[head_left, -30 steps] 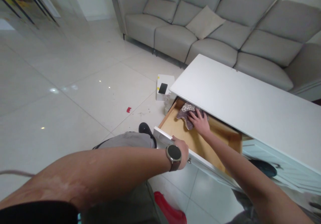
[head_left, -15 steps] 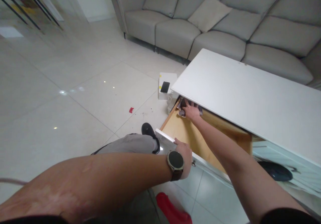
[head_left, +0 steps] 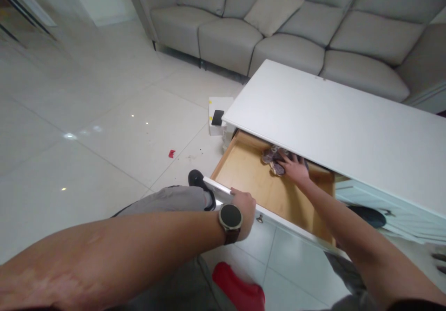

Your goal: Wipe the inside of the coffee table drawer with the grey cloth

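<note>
My left hand (head_left: 244, 211), below a wristwatch (head_left: 230, 216), is closed over the top edge of the white drawer front (head_left: 289, 229). The drawer (head_left: 251, 162) is pulled out and shows a pale wooden bottom. Inside it, near the back, my right hand (head_left: 295, 169) is on a dark purplish, patterned bundle (head_left: 277, 168) with pale edges. Its fingers reach over the bundle, and part of it is hidden under them and the tabletop. What kind of thing the bundle is, I cannot tell.
The white tabletop (head_left: 313, 111) overhangs the drawer's back. Beyond stands a grey sofa (head_left: 230, 36). A white box (head_left: 216, 129) with a black phone (head_left: 218, 117) on it sits left of the table. A red object (head_left: 239, 285) and a red scrap (head_left: 172, 154) lie on the floor.
My right hand and the bundle have moved right, from the drawer's back left corner towards the middle of its back. My left hand keeps its grip on the drawer front. The view has shifted slightly.
</note>
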Available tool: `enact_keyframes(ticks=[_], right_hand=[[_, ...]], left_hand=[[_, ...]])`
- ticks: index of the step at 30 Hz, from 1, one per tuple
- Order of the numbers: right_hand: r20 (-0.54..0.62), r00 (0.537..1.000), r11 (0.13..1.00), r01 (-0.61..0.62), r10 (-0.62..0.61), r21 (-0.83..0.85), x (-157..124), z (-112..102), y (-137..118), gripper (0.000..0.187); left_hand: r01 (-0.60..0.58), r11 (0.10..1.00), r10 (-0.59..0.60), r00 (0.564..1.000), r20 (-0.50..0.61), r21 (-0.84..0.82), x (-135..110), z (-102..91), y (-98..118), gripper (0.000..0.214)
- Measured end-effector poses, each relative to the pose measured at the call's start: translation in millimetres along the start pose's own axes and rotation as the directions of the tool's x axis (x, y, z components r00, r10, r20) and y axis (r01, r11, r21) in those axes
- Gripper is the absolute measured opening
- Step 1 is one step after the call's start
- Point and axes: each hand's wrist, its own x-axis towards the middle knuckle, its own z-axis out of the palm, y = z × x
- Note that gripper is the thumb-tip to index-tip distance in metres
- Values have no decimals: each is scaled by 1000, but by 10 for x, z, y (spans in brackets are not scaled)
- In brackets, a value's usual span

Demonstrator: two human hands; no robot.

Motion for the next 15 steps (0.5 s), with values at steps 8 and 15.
enact_keyframes(ticks=[8, 15], right_hand=[[68, 990, 991, -123, 126, -48, -856, 389, 879, 45], [73, 990, 993, -121, 120, 8, -318, 120, 332, 48]], left_hand=[[8, 999, -8, 1000, 9, 47, -19, -18, 29, 46], [31, 999, -29, 997, -70, 30, 28, 107, 44, 42]])
